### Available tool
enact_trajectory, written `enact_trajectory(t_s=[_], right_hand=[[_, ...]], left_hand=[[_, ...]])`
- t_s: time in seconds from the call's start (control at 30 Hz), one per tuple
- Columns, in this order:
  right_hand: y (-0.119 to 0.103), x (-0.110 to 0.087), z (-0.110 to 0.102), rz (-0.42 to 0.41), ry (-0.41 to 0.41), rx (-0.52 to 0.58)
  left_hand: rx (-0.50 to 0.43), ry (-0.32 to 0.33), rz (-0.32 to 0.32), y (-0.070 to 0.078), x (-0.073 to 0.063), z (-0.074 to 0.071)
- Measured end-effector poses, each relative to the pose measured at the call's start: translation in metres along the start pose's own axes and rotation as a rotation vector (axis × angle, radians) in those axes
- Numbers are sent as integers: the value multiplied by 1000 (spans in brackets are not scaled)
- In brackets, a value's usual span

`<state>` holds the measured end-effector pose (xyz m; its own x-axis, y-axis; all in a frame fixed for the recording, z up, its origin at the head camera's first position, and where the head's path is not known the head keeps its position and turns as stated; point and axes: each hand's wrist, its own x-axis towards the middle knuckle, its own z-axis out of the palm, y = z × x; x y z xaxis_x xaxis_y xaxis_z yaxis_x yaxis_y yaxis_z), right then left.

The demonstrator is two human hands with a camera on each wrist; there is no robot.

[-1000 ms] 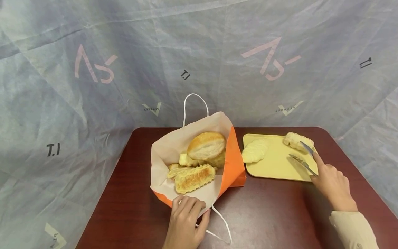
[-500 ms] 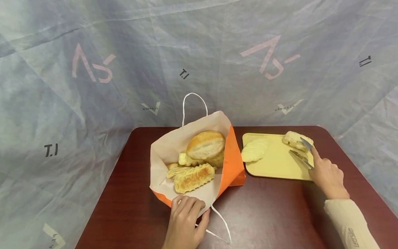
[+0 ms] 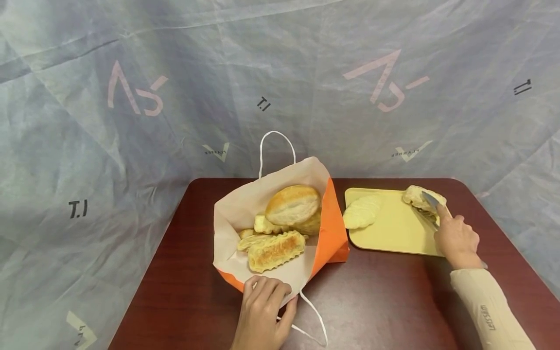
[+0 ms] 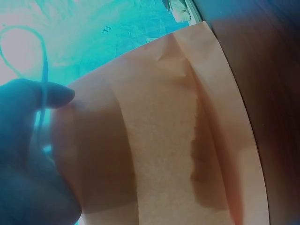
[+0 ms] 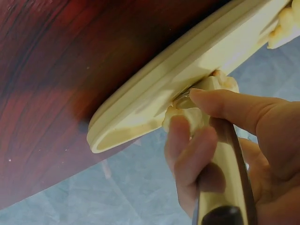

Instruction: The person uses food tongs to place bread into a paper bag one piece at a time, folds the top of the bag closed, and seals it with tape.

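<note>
My left hand (image 3: 264, 311) grips the near rim of an orange and white paper bag (image 3: 333, 228), which leans open toward me. The left wrist view shows its thumb (image 4: 58, 95) against the paper. Inside the bag lie a round bread roll (image 3: 293, 204), a ridged golden pastry (image 3: 276, 250) and other pastries partly hidden. At the right, my right hand (image 3: 457, 240) holds metal tongs (image 5: 229, 173). The tongs' tips stand on either side of a pale lumpy pastry (image 3: 412, 196) at the tray's far right corner; whether they squeeze it I cannot tell.
The yellow tray (image 3: 389, 236) lies right of the bag. On its left end rests a pale leaf-shaped pastry (image 3: 362, 212), close to the bag's side. A white cord handle (image 3: 316, 311) trails on the dark red table (image 3: 372, 301). A grey sheet (image 3: 280, 87) hangs behind.
My right hand has moved forward with the tongs, and their lower arm has come up to the pastry's near side. My left hand and the bag have stayed in place.
</note>
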<state>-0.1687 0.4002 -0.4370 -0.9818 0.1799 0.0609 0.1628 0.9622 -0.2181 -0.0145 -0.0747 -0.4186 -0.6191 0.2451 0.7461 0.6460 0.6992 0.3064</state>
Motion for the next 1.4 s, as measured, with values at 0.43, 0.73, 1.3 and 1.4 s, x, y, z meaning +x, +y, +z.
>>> enact_trajectory(t_s=[0.43, 0.73, 1.3, 1.4], right_hand=[[6, -8, 4, -31, -10, 4], [12, -42, 13, -48, 154, 64], [-25, -77, -1, -184, 395, 176], [-33, -80, -4, -211, 415, 185]], left_hand=[[5, 9, 6, 0, -1, 0], [-1, -13, 3, 0, 0, 0], [10, -16, -2, 0, -1, -1], [7, -19, -3, 0, 0, -1]])
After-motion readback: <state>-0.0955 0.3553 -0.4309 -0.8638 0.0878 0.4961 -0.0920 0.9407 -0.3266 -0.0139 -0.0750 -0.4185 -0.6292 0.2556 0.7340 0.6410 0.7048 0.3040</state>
